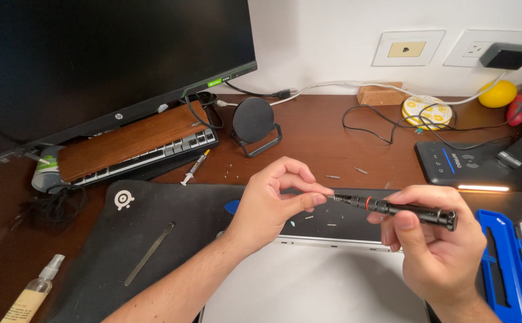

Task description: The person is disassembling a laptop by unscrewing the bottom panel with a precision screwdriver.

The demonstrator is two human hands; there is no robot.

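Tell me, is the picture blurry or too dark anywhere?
Head view: sharp and evenly lit on the left hand, right hand and black screwdriver; the monitor is dark and off; the charging pad's light strip glows bright; desk edges bend slightly from the wide lens.

1 head camera looks down, close, over the desk [332, 131].

Two bare forearms enter from lower frame, sleeveless. Left hand [273, 200] and right hand [434, 242]: no rings, watch or gloves; short-trimmed fingernails.
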